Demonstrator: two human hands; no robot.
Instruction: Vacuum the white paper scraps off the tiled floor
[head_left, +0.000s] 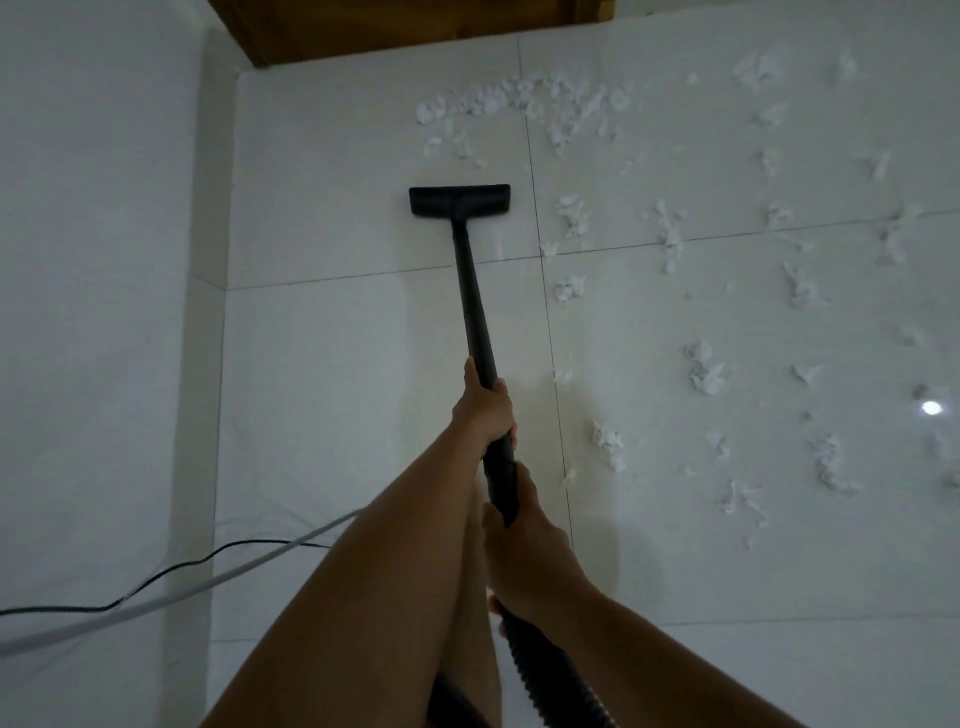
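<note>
Here, at the far left, two cords trail over the white tiled floor (332, 374): one thin black cable (171, 571) and one thicker grey cable (156, 605), crossing each other low down. Further right, a single black vacuum head (460, 200) sits flat on the floor, joined to one straight black tube (472, 301) that slants back toward the person. Both bare arms reach forward along it. The left hand (485, 410) is wrapped round the tube higher up, thumb lying along it and fingers curled underneath. The right hand (524, 545) grips the thicker lower end just behind, near where one ribbed black hose (550, 670) runs down out of view. The white paper scraps (704, 371), too many to count, lie mostly to the right of the tube, scattered in small crumpled clumps across several tiles, with a dense band beyond the vacuum head near a brown wooden door (389, 26). One bright spot of light (931, 408) glints on the floor at the far right.
</note>
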